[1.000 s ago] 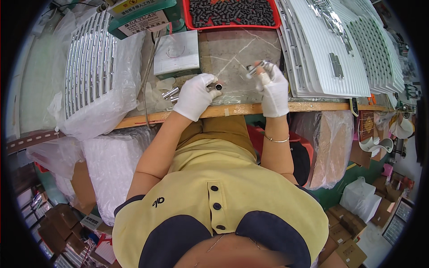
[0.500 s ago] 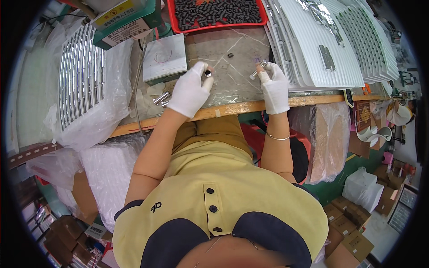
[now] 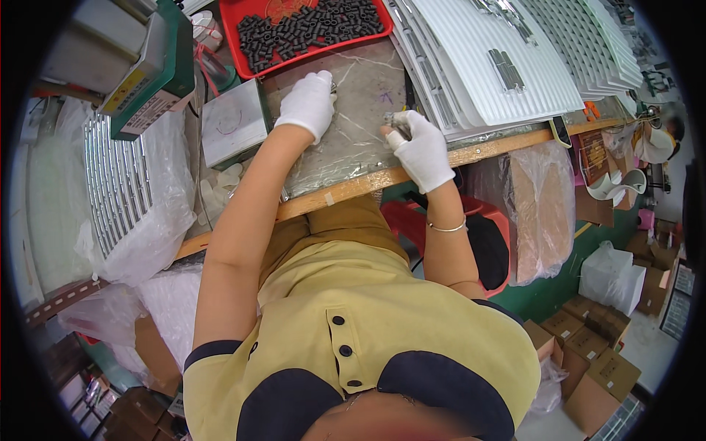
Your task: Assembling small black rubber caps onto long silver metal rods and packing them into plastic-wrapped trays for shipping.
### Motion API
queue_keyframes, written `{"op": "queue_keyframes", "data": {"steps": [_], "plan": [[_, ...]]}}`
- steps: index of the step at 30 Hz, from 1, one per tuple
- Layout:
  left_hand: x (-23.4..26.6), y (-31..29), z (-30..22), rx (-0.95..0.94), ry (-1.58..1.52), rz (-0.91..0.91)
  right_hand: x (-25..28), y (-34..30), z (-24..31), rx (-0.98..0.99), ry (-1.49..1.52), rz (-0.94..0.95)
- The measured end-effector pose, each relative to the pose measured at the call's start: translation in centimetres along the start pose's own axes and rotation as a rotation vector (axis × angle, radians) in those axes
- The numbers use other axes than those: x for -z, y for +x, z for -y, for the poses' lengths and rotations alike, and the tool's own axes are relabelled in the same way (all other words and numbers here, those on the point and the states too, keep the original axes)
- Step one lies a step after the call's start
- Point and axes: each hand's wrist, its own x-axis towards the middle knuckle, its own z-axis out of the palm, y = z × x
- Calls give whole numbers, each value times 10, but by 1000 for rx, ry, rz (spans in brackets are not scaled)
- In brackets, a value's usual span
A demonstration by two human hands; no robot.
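Note:
My left hand [image 3: 307, 106], in a white glove, reaches over the stone-patterned tabletop just below the red tray. Its fingers are curled downward; a small dark glint [image 3: 334, 87] shows beside the fingertips, and what they hold is hidden. My right hand [image 3: 421, 153], in a white glove with bare thumb tip, is closed near the table's front edge. A short shiny metal tube [image 3: 390, 117] sticks out between its thumb and fingers. The red tray [image 3: 257, 67] holds many small black cylindrical pieces [image 3: 309, 33].
A grey-topped block [image 3: 234, 125] and a green machine [image 3: 158, 92] stand left. Beyond lie wrapped rows of chrome tubes [image 3: 118, 184]. White corrugated sheets [image 3: 471, 81], with metal tubes on top, are stacked right. A wooden strip [image 3: 353, 191] edges the table.
My left hand has reached forward toward the tray, over where the loose black piece lay. My right hand, still gripping the metal tube, has moved left. The view has turned.

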Motion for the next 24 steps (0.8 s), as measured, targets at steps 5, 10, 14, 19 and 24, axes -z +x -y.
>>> {"op": "queue_keyframes", "data": {"steps": [5,10,14,19,24], "plan": [[25,-44,-21,-73,-692,58,1,-7,5,119,166,-94],[14,-71,-32,-136,-908,2,14,-16,23,-56,545,165],[6,-83,-44,-251,-1005,-95,15,-22,18,-170,625,274],[-1,-98,-37,-385,-674,-143,10,-38,10,-324,784,446],[-14,-122,-54,-345,-851,-19,28,-51,-4,-240,730,644]]}}
